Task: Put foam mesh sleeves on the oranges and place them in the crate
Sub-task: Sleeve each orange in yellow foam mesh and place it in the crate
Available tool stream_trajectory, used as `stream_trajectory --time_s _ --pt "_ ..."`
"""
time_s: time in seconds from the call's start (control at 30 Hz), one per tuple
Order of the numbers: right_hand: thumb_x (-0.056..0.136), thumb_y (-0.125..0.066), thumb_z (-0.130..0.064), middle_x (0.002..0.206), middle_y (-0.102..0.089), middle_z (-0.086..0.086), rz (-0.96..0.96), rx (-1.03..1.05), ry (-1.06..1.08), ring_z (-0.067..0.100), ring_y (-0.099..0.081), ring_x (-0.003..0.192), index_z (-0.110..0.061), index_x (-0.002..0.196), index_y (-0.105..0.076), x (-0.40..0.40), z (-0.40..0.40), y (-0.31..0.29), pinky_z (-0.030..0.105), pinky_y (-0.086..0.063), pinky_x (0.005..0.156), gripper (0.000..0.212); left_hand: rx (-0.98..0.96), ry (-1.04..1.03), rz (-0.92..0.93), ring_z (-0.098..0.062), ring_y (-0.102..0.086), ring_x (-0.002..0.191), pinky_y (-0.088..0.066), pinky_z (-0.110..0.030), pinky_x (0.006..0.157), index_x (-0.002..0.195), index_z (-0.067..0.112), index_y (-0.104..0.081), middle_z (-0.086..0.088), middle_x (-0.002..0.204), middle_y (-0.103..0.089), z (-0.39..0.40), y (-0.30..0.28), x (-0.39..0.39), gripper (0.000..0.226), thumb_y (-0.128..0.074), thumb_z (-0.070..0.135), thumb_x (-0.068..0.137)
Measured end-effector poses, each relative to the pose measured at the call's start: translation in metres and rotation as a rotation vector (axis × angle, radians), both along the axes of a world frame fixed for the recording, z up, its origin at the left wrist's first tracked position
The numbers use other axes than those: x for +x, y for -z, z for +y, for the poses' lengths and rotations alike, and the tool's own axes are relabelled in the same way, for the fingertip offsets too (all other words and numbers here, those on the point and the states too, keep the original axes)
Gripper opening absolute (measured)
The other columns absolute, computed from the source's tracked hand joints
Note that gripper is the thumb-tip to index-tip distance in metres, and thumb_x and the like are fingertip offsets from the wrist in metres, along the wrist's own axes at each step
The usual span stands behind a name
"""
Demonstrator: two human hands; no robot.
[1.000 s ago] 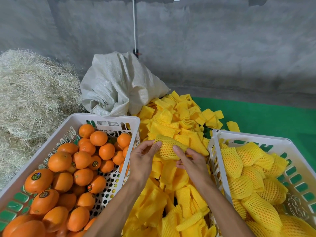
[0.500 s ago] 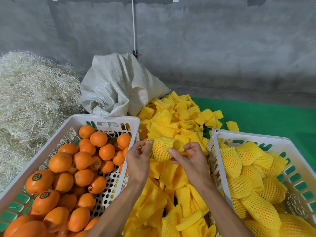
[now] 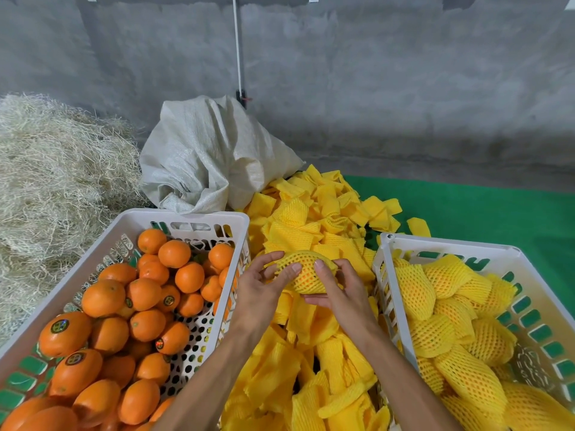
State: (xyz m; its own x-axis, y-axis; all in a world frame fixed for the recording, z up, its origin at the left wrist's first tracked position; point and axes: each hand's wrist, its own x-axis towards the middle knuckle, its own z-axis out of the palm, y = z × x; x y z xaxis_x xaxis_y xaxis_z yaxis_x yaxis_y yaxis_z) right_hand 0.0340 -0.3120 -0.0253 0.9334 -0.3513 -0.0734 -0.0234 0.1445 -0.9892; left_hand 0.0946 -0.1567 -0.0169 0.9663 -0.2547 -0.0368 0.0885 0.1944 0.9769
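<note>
Straw pile (image 3: 56, 181) seen far left. Left crate (image 3: 199, 217) filled with bare oranges (image 3: 146, 293). White sack (image 3: 211, 157) behind it. Between the 2 crates, a sleeved orange (image 3: 306, 273) is gripped by left hand (image 3: 259, 293) and right hand (image 3: 339, 293), fingers of both curled round it, above loose foam sleeves (image 3: 311, 231). Right crate (image 3: 448, 244) holds sleeved fruit (image 3: 435, 334).

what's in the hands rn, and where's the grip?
One sleeved orange, held by both hands: left hand grips its left side, right hand its right side and underside, thumbs on top.
</note>
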Motion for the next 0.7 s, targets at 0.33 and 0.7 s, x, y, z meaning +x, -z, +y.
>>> stream_trajectory --time_s 0.33,0.7 --pt "0.090 -0.070 -0.056 0.116 -0.073 0.013 0.000 0.224 0.031 0.039 -0.074 0.096 -0.013 0.134 -0.052 0.003 -0.003 -0.003 0.041 -0.062 0.081 0.064 -0.144 0.091 0.010 -0.026 -0.071 0.116 -0.062 -0.035 0.087 0.132 0.012 -0.063 -0.010 0.119 -0.076 -0.001 0.004 0.001 0.034 -0.067 0.017 0.099" --pt "0.074 -0.079 -0.064 0.106 -0.070 0.010 -0.194 0.816 0.214 0.020 -0.069 0.086 -0.027 0.140 -0.057 -0.005 -0.021 -0.020 0.036 -0.058 0.079 0.079 -0.055 0.096 -0.217 -0.023 -0.061 0.131 -0.060 -0.042 0.094 0.131 0.015 -0.066 -0.002 0.140 -0.065 0.003 0.002 -0.005 0.030 -0.062 0.019 0.102"
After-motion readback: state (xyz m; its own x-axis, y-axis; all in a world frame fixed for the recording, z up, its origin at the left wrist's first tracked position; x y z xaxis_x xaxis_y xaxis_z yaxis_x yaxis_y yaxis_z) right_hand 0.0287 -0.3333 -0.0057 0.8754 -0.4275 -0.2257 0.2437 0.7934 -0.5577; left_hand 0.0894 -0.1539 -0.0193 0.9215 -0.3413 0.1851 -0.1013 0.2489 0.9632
